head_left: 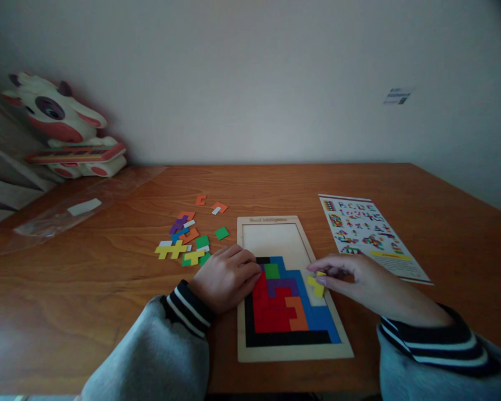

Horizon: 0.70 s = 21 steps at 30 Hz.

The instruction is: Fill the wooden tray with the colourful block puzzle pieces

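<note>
A wooden puzzle tray (259, 354) lies on the table, its lower part filled with black, red (265, 314), blue (317, 316), orange, purple and green (271, 271) pieces. Over its left edge rests my left hand (229, 277), fingers together and curled down near the black and purple pieces; what its fingertips hold, if anything, is hidden. My right hand (344, 273) pinches a yellow piece (317, 285) between thumb and fingers, over the tray's right side beside the blue pieces. The tray's upper part shows its pale bottom.
Loose colored pieces (191, 235) lie left of the tray. A printed sheet (371, 236) is at the right. Clear plastic wrapping (54, 223) and a cow-shaped toy keyboard (77, 153) stand at the far left, before the wall.
</note>
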Motion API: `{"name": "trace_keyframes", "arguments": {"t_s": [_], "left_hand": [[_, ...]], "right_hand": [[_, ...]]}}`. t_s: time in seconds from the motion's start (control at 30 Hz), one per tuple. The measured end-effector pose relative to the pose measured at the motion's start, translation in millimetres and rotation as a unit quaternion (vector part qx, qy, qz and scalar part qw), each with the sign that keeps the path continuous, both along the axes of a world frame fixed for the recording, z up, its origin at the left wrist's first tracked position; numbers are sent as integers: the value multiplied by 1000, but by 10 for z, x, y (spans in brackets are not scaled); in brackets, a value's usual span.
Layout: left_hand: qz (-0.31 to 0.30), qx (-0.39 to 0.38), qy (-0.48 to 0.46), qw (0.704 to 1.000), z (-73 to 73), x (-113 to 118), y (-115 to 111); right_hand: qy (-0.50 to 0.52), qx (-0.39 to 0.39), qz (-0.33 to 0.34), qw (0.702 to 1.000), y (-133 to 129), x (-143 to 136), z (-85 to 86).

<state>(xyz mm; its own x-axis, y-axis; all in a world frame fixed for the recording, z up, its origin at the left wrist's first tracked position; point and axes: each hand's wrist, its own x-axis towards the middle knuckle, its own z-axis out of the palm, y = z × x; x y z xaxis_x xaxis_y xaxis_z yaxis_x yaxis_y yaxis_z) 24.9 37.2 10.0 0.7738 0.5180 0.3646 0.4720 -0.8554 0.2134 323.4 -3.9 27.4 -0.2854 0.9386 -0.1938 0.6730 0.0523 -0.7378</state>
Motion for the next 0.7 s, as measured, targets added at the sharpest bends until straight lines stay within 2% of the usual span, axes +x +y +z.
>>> {"name": "trace_keyframes", "arguments": {"t_s": [0.33,0.47,0.6,0.7], "left_hand": [[-2,7,-3,1000,8,6,2],[4,6,0,1000,4,8,-10],[16,13,11,1000,-15,4,-11],[25,15,18,999,-26,-2,-7]], "right_hand": [[-48,24,16,998,3,-38,29],[-5,12,-4,1000,-12,-19,-62],[22,32,-33,999,25,34,-192],[25,52,-46,997,68,52,-220]]}}
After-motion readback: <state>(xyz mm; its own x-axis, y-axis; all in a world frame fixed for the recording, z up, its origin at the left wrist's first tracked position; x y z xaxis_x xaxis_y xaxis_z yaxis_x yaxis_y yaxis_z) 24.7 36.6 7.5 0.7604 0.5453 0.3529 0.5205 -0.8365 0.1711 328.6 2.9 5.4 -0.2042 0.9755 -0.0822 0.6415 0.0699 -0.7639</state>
